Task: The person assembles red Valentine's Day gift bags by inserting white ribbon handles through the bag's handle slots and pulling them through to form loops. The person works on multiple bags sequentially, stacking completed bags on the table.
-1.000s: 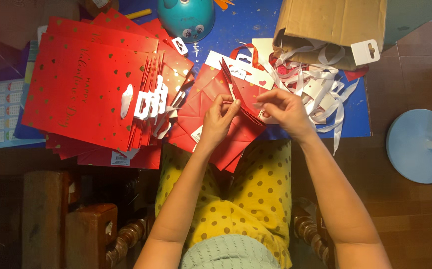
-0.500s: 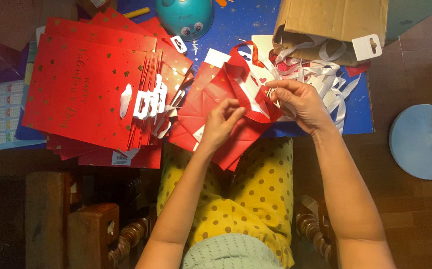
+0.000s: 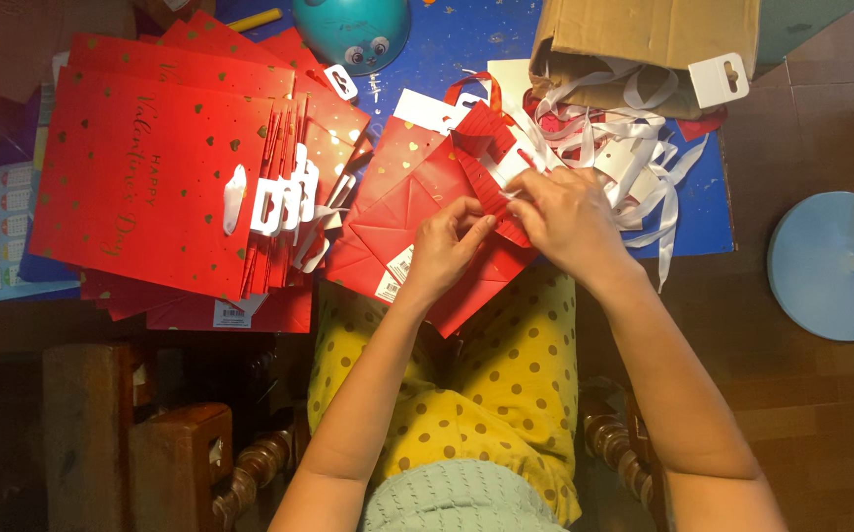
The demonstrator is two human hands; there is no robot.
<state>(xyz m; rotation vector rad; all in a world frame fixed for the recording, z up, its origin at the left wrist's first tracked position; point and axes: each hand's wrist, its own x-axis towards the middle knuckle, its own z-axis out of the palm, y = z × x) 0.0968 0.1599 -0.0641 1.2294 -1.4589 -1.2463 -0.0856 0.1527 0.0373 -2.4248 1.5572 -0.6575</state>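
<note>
Fingers of the left hand (image 3: 444, 244) were pinched narrow on a fold of the red gift bag (image 3: 417, 212); those of the right hand (image 3: 567, 219) were curled shut on the same bag's upper edge, near its white ribbon handle (image 3: 514, 158). We noted the bag lay half-opened at the table's near edge, over the lap in yellow dotted cloth (image 3: 476, 394). Just left sat a stack of flat red bags (image 3: 151, 177). Beyond the right hand, loose white ribbons (image 3: 644, 158) spilled from a cardboard box (image 3: 644, 39).
</note>
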